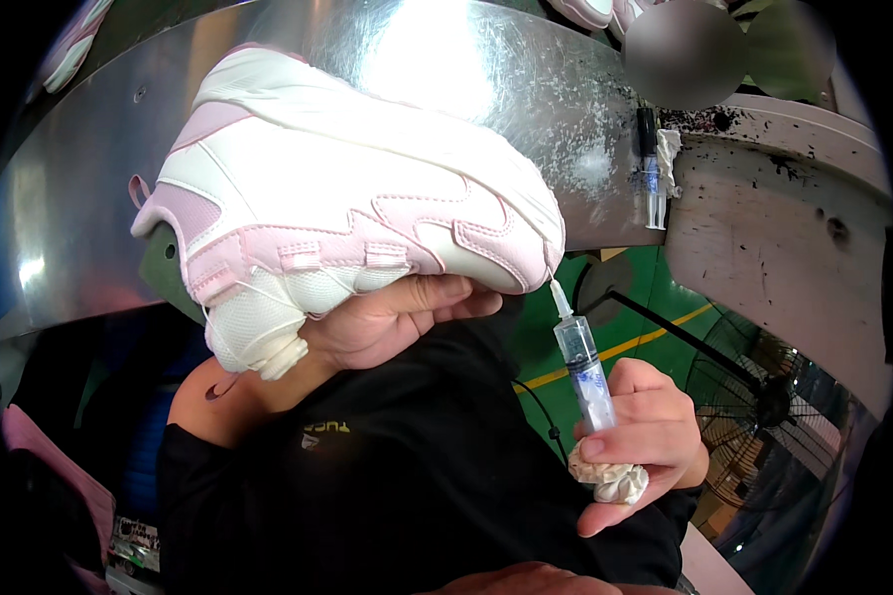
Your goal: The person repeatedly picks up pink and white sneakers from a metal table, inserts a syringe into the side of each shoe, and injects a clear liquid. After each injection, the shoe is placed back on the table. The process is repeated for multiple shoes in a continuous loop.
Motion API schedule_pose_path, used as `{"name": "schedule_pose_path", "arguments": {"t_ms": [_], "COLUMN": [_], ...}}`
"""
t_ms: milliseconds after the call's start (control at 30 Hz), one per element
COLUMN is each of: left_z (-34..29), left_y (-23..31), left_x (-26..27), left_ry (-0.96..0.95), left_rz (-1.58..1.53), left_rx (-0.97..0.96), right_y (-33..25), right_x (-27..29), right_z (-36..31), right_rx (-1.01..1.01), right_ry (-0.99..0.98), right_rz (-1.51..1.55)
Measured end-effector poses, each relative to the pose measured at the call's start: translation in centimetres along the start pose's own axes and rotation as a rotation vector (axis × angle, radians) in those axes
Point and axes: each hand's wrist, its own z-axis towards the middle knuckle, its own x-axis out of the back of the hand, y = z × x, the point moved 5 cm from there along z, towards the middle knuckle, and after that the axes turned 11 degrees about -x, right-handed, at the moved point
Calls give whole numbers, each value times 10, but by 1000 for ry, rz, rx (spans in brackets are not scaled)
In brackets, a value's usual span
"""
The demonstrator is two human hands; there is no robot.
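Pink-and-white sneaker (pixel 318 188): inverted, sole (pixel 417 129) upward, toe (pixel 528 218) rightward. Clear syringe (pixel 583 369): tilted, translucent nozzle (pixel 561 298) seemingly touching the sneaker's toe edge.

Spotting yellow lettering (pixel 331 428) and a small emblem (pixel 311 442) on the black shirt (pixel 417 486), catching blurred blue print (pixel 588 378) on the held syringe (pixel 574 343).

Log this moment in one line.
left hand holds chunky pink-and-white sneaker | right hand holds clear tubular plastic syringe | syringe tip at sneaker's toe
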Motion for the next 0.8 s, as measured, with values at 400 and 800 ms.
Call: {"name": "schedule_pose_path", "arguments": {"t_ms": [400,800], "left_z": [17,19], "left_y": [12,15], "left_x": [-18,-25], "left_ry": [-36,57], "left_rz": [20,-13], "left_rx": [-68,-101], "right_y": [18,25], "right_x": [-27,-46], "right_z": [0,3], "right_rx": [285,297], "right_ry": [271,289], "right_rz": [-240,-429]}}
